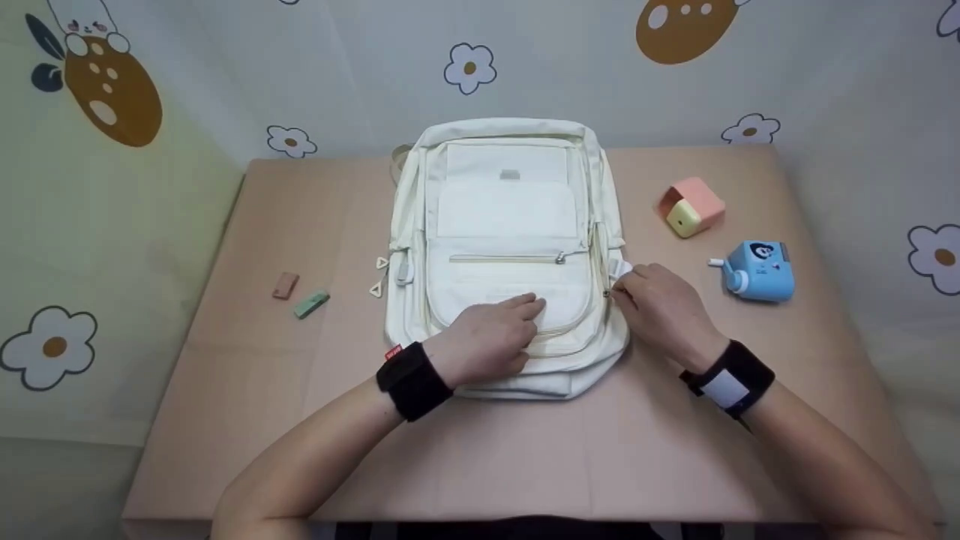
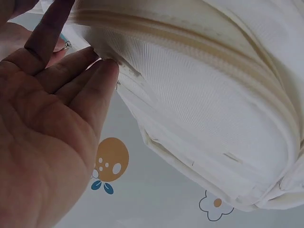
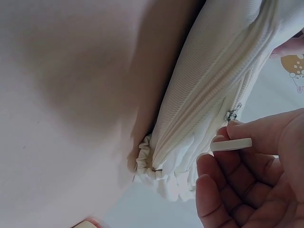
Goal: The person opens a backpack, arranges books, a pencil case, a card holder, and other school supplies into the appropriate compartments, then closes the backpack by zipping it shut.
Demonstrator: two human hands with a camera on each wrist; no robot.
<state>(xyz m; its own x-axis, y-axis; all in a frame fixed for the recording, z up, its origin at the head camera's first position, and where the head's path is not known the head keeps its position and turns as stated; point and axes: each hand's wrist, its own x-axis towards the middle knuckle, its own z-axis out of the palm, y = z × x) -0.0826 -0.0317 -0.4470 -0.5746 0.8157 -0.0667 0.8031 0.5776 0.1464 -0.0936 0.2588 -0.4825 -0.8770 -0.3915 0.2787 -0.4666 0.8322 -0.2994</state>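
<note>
A cream-white backpack (image 1: 506, 214) lies front side up on the table. My left hand (image 1: 486, 339) rests on its lower front, fingers fairly straight; the left wrist view shows that palm beside the bag's fabric and a curved zipper (image 2: 190, 45). At the bag's right side my right hand (image 1: 666, 309) pinches a white zipper pull (image 3: 231, 144) between thumb and finger. The metal slider (image 3: 231, 115) sits just beyond the fingertips in the right wrist view. Across the front pocket runs a short horizontal zipper (image 1: 506, 259).
Left of the bag lie a pink eraser (image 1: 285, 286) and a green eraser (image 1: 311, 304). To the right are a pink and yellow block-shaped item (image 1: 694, 208) and a blue crank pencil sharpener (image 1: 761, 271). A patterned curtain (image 1: 360, 75) hangs behind the table (image 1: 480, 465).
</note>
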